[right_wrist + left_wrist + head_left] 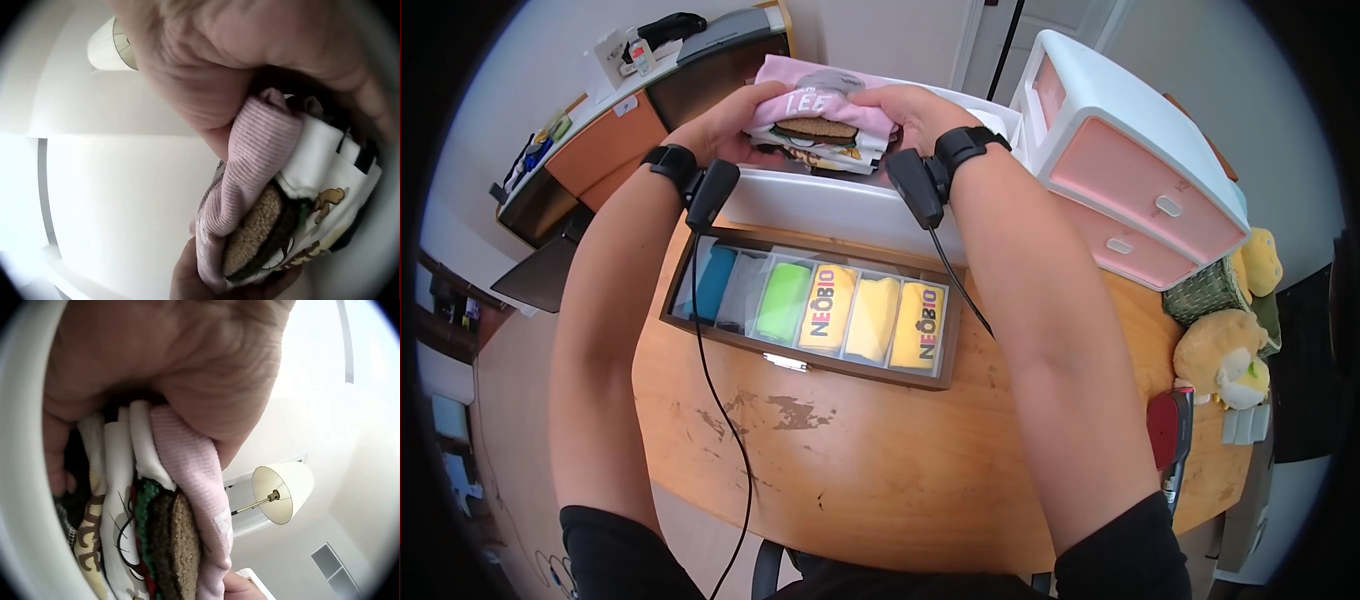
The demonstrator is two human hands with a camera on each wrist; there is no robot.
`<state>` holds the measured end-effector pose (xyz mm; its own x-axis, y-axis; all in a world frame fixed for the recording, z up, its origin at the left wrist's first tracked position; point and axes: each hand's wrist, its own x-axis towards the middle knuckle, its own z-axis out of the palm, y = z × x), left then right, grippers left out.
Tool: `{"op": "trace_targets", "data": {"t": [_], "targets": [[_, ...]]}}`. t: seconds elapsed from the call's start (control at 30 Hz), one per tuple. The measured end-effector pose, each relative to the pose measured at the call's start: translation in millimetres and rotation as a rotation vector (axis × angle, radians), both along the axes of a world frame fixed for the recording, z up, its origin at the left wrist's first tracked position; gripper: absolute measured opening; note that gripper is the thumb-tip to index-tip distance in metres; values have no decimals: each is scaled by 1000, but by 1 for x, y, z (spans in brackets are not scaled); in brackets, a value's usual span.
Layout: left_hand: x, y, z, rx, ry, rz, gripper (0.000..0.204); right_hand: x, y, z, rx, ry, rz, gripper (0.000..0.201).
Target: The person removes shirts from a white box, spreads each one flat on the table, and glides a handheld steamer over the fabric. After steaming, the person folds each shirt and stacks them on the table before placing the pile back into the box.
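Left hand [725,125]: fingers are curled round the left end of the folded socks [825,125] (a pink-topped stack).
Right hand [910,110]: the right end is gripped.
Near side: sock tray [700,335].

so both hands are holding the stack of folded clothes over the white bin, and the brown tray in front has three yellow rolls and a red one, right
Almost. Both the left hand and right hand do grip the stack of folded clothes over the white bin, and the brown tray does hold three yellow rolls. But there is no red roll: the head view shows a green roll beside them.
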<state>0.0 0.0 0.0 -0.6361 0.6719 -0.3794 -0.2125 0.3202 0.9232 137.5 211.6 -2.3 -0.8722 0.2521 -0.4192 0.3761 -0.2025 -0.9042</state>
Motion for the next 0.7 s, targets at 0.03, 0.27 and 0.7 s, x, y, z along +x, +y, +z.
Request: {"op": "trace_targets", "data": {"t": [0.03, 0.27, 0.7], "targets": [[5, -1, 6, 33, 30, 4, 56, 2, -3, 5, -32, 23, -40, 58], [48, -20, 78, 261, 292, 13, 59, 41, -12, 59, -190, 257, -15, 86], [283, -8, 76, 784, 290, -317, 59, 300, -18, 42, -112, 853, -2, 63]]}}
